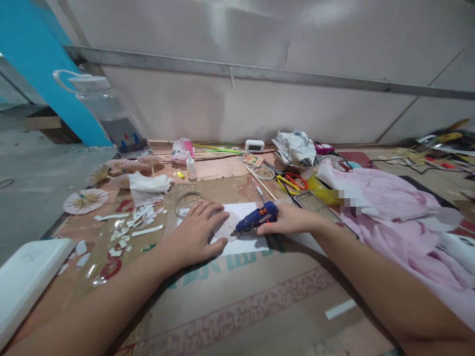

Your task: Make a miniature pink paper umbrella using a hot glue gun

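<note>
My right hand [287,217] is wrapped round a blue glue gun [257,218], its nozzle pointing left and down at a pale round piece [227,228]. That piece lies on a white sheet of paper [247,244], over printed cardboard [237,291]. With fingers stretched out, my left hand [200,228] rests flat at the left edge of the round piece and sheet. A clear ring-shaped roll [182,203] lies just beyond the left fingers. The glue gun's tip is very near the round piece; whether it touches cannot be made out.
Paper scraps [143,217] and small round fan-like pieces [86,200] lie left, near a large water bottle [111,116] and a white box [31,277]. Behind are a small glue bottle [191,167] and scissors [297,181]. A phone [321,210] and pink cloth [393,198] lie right.
</note>
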Available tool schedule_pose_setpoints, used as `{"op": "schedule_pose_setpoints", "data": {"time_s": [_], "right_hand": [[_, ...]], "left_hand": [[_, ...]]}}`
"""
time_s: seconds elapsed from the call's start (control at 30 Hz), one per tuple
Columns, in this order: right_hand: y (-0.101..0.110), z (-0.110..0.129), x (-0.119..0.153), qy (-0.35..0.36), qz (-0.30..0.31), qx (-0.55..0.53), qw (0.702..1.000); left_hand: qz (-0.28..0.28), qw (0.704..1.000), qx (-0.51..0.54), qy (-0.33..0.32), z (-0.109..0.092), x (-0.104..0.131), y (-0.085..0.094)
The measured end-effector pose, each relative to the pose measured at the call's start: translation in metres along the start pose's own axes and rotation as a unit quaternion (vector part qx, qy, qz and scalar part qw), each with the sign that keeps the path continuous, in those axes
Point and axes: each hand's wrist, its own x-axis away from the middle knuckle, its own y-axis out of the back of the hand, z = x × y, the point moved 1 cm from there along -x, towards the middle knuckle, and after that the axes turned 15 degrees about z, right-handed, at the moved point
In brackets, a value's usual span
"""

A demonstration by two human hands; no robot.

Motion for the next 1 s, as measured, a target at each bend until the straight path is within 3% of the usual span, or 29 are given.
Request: {"op": "schedule_pose_setpoints", "data": {"time_s": [0.3, 0.77, 0.87, 1.0], "right_hand": [[0.001, 0.002, 0.0, 0.023, 0.002, -0.002, 1.0], [0.001, -0.001, 0.001, 0.004, 0.008, -0.002, 1.0], [0.003, -0.004, 0.001, -0.007, -0.031, -0.035, 0.999], [0.005, -0.006, -0.006, 0.0, -0.153, -0.126, 0.98]], "left_hand": [[0.006, 1.0, 0.005, 0.005, -0.001, 0.0, 0.001], [0.006, 1.0, -0.003, -0.002, 0.001, 0.0, 0.0], [0.003, 1.0, 0.001, -0.006, 0.001, -0.001, 0.0], [-0.007, 1.0, 0.005, 0.001, 0.0, -0.001, 0.0]]}}
